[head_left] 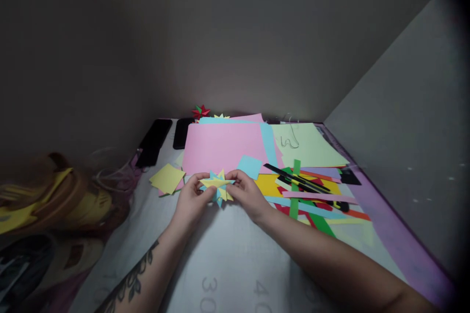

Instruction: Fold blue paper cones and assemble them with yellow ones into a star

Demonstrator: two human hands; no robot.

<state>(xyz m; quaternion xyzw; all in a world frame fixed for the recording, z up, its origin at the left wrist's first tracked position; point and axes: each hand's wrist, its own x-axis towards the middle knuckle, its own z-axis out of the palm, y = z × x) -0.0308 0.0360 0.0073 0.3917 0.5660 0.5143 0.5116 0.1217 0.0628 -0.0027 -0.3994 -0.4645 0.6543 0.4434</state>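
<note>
A folded paper star point(219, 187) with yellow and light blue points is held up between my two hands, above the white table covering. My left hand point(194, 191) grips its left side, thumb in front and fingers behind. On the other side my right hand point(248, 192) pinches a yellow point near its tip. The backs of both sets of fingers are partly hidden. Just beyond my right hand lies a light blue paper square point(249, 167). Left of my left hand is a small stack of yellow squares point(168, 179) with pink and green edges beneath.
Pink sheets point(223, 144) and pale green sheets point(306, 144) lie at the back. Coloured strips point(319, 198) and a black cutter-like tool point(301, 180) are at right. A red-green star point(201, 111) and dark phones point(157, 134) sit far left. A bag-like object point(73, 195) stands left.
</note>
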